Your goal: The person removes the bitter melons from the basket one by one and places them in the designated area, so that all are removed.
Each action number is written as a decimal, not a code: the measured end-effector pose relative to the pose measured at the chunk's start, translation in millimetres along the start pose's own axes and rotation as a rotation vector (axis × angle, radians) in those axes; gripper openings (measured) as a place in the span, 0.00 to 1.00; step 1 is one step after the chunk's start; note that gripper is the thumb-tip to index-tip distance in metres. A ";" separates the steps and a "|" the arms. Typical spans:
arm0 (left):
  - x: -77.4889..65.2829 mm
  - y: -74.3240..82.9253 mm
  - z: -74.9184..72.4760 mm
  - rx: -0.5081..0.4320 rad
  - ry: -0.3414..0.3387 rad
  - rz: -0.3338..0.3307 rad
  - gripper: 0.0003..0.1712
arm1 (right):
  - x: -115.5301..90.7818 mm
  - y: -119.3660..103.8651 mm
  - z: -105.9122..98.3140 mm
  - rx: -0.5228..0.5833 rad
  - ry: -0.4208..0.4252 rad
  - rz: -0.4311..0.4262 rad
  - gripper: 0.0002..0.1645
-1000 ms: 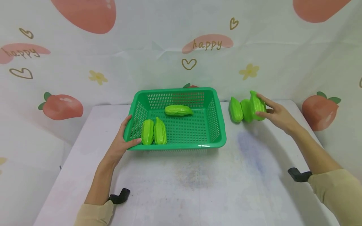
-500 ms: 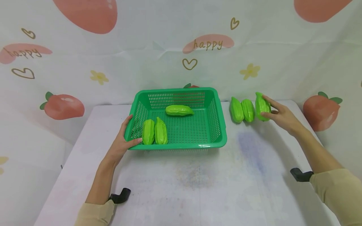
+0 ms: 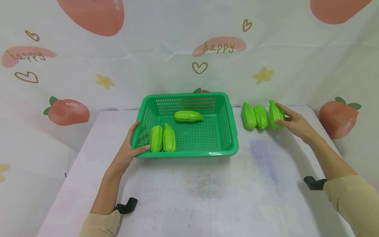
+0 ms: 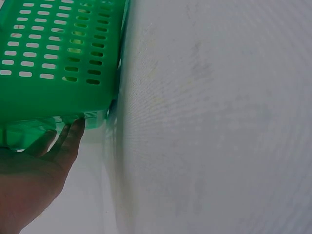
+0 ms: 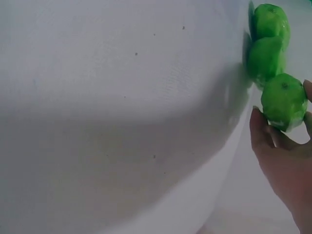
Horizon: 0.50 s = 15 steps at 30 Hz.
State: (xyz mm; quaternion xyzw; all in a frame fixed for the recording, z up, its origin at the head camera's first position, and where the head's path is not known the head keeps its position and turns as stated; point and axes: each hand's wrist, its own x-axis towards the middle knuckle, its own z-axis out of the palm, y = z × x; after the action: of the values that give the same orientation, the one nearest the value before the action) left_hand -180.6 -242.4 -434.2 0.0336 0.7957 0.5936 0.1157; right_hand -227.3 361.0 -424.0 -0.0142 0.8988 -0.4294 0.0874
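A green plastic basket [image 3: 185, 153] with slotted walls stands mid-table. My left hand [image 3: 125, 153] grips its left side near the front corner, thumb over the rim and fingers outside. Inside lie three light-green, ribbed bitter melons: one crosswise at the back [image 3: 188, 116], and two lengthwise at the front left [image 3: 156, 139], side by side [image 3: 169, 138]. Right of the basket, my right hand [image 3: 297, 125] holds another bitter melon [image 3: 276, 114] between thumb and fingers. Whether it touches the table is unclear. Two more bitter melons lie just left of it, one [image 3: 249, 117] beside the other [image 3: 261, 117].
The pale, stained table [image 3: 207, 197] ends at the back against a white cloth [image 3: 165, 75] printed with fruit, hearts and flowers. Black wrist mounts [image 3: 126, 206] stick out near both sleeves.
My right hand has moved its bitter melon to the right and then lower, opening a gap from the two beside it. My left hand stays on the basket.
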 end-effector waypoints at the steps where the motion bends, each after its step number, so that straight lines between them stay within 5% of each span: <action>1: 0.1 0.2 0.0 0.000 0.000 0.000 0.56 | 0.6 1.2 0.5 -0.002 0.001 0.000 0.46; 15: -0.5 0.5 0.1 -0.005 0.001 0.003 0.56 | 7.0 18.8 5.3 -0.015 0.003 0.014 0.48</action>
State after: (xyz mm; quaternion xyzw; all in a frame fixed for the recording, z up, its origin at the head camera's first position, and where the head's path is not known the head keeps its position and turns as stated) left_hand -180.2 -242.2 -433.7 0.0341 0.7943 0.5956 0.1147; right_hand -232.3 368.0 -442.9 -0.0076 0.9021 -0.4222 0.0888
